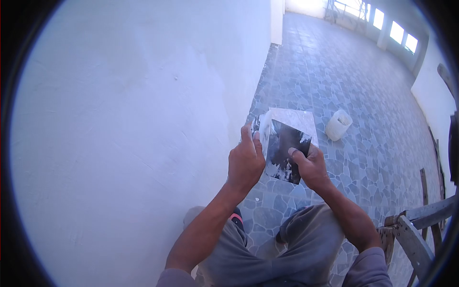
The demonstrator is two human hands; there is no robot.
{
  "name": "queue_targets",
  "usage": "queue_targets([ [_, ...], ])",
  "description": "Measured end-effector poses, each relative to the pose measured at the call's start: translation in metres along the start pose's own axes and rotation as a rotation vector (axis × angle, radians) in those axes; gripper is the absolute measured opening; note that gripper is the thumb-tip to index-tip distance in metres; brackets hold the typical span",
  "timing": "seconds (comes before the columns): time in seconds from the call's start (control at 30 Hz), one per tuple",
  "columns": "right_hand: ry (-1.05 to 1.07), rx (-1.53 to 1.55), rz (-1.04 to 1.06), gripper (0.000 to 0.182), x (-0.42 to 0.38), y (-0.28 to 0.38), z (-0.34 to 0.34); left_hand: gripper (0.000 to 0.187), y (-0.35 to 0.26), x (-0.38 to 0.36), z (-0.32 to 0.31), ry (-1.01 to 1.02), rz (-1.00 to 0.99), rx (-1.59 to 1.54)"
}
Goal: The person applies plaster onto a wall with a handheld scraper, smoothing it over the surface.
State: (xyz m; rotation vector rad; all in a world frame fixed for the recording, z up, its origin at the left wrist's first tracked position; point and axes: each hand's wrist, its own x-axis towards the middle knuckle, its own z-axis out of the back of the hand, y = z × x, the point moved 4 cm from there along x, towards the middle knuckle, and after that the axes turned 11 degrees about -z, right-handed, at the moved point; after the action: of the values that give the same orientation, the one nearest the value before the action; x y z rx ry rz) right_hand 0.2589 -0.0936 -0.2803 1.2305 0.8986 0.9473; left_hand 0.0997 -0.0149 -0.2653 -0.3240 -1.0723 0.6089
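Note:
My right hand [311, 167] is closed on a dark flat plate [288, 150] smeared with white paste, its thumb lying across the face. Close beside it, my left hand [246, 160] is closed around a small tool [256, 125] with white paste on it, held at the plate's left edge; its exact shape is partly hidden by the fingers. Behind the dark plate shows a pale, flat, squarish surface [299, 119]. Both hands are in front of my knees, above the tiled floor.
A smooth white plastered wall [129, 143] fills the left side. On the stone-patterned floor [377, 158] stands a cut translucent white container [338, 125]. A wooden frame [413, 244] is at the lower right. Windows [397, 32] and scaffolding [351, 10] are far back.

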Motion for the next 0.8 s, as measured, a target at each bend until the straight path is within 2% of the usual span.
queue_targets([
  [0.07, 0.036, 0.164, -0.079, 0.023, 0.007, -0.008, 0.006, 0.029, 0.01, 0.003, 0.006, 0.049, 0.066, 0.033],
  [0.1, 0.091, 0.353, -0.109, 0.023, 0.007, -0.005, 0.005, 0.027, 0.016, 0.005, 0.008, 0.084, 0.093, 0.074],
  [0.2, 0.067, 0.493, -0.112, 0.023, 0.019, -0.001, 0.009, 0.024, 0.038, 0.01, 0.011, 0.201, 0.164, 0.196],
  [0.37, 0.037, 0.337, -0.052, 0.029, 0.088, 0.023, 0.003, 0.024, 0.077, -0.001, -0.011, 0.5, 0.241, 0.292],
  [0.47, 0.005, 0.148, 0.099, 0.029, 0.159, 0.043, -0.011, 0.026, 0.091, -0.012, -0.03, 0.65, 0.257, 0.275],
  [0.57, -0.067, -0.05, 0.155, 0.032, 0.227, 0.066, -0.032, 0.031, 0.1, -0.018, -0.05, 0.754, 0.254, 0.244],
  [0.7, -0.147, -0.059, 0.266, 0.035, 0.317, 0.072, -0.057, 0.033, 0.104, -0.021, -0.067, 0.824, 0.209, 0.201],
  [0.8, -0.213, -0.131, 0.336, 0.038, 0.36, 0.076, -0.067, 0.028, 0.11, -0.023, -0.073, 0.942, 0.339, 0.166],
])
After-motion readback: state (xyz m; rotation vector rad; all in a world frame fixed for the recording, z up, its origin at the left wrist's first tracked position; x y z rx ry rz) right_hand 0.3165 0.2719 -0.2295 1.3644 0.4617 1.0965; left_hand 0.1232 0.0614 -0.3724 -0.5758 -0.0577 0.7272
